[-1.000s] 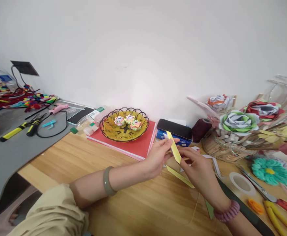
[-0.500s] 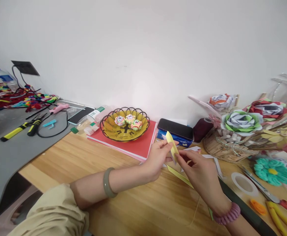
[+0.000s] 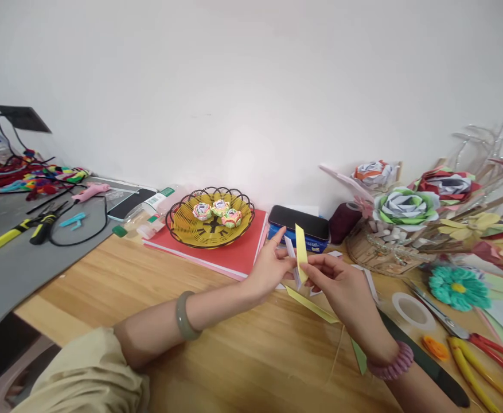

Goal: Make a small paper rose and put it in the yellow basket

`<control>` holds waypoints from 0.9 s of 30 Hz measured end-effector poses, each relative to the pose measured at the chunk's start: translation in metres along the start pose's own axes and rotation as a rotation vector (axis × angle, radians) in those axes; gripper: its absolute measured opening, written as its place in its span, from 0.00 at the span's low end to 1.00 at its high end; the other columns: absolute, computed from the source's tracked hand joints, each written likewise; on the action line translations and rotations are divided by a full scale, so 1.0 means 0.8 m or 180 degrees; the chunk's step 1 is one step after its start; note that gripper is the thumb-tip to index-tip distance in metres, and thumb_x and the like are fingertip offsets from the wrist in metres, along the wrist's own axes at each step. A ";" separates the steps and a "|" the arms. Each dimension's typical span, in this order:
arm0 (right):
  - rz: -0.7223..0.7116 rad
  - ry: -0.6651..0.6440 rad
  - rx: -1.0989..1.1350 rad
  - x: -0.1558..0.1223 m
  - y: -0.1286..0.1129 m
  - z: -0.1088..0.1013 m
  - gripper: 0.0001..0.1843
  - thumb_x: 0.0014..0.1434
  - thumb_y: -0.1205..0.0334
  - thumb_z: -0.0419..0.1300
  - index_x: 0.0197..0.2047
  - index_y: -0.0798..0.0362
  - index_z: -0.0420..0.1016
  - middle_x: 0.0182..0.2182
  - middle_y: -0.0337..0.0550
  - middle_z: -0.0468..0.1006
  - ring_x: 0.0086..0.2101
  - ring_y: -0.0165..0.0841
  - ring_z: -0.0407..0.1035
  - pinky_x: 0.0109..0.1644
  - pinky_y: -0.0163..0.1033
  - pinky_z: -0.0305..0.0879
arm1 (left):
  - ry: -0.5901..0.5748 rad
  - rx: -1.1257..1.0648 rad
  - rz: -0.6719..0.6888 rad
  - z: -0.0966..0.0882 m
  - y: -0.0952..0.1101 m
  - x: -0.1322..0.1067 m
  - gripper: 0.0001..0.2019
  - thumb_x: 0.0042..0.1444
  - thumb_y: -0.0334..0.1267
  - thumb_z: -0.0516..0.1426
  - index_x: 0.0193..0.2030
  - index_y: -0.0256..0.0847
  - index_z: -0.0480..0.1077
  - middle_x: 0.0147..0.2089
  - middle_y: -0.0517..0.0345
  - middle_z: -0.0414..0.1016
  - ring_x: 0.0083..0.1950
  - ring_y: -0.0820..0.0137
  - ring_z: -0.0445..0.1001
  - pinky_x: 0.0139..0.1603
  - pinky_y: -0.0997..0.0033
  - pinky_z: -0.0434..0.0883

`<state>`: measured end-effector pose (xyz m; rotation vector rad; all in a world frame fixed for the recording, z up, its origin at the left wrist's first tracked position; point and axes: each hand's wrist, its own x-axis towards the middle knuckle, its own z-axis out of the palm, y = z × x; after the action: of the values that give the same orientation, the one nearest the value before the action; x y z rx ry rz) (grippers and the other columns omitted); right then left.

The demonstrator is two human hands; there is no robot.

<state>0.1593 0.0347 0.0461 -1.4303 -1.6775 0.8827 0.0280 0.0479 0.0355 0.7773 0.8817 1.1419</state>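
So the yellow paper strip [image 3: 301, 252] is up off the bench [image 3: 169, 275], right in the middle between the two hands. Its long axis is pretty much vertical in this view, slanted end at the top and leaning a touch to the left, other end down by the right hand [image 3: 341, 287]. That hand has thumb and fingers pinched on the strip's lower part. A narrow white strip [image 3: 292, 261] stands next to it on the left, tilted a bit more. The left hand [image 3: 268, 272] has its thumb at the white one and its index finger sticking up; can't tell if it's actually clamped on it. A second yellow strip [image 3: 314, 306] lies below on the bench, running down toward the right.

Containers: the yellow woven basket [image 3: 191, 232] with the dark looped rim has three little paper rosettes [image 3: 221, 207] in it and sits on red paper [image 3: 242, 255]. Over on the right, a wooden planter [image 3: 365, 252] is stuffed with paper flowers [image 3: 406, 207].

Compared with half a second ago, the yellow strip is more upright, the left thumb has come off it, and way more of the white strip shows. Basket's still got the same three rosettes.
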 end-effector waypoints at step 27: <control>-0.0455 -0.0682 -0.1736 0.008 -0.007 -0.051 0.07 0.52 0.58 0.58 0.26 0.48 0.75 0.23 0.37 0.78 0.24 0.33 0.69 0.28 0.36 0.58 | -0.0116 0.0159 -0.0418 -0.002 0.013 0.001 0.06 0.51 0.28 0.54 0.36 0.34 0.71 0.35 0.49 0.78 0.31 0.69 0.75 0.36 0.67 0.71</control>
<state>0.1916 0.0418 0.0713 -1.5732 -2.2739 0.5302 0.0220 0.0516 0.0437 0.7673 0.9202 0.9905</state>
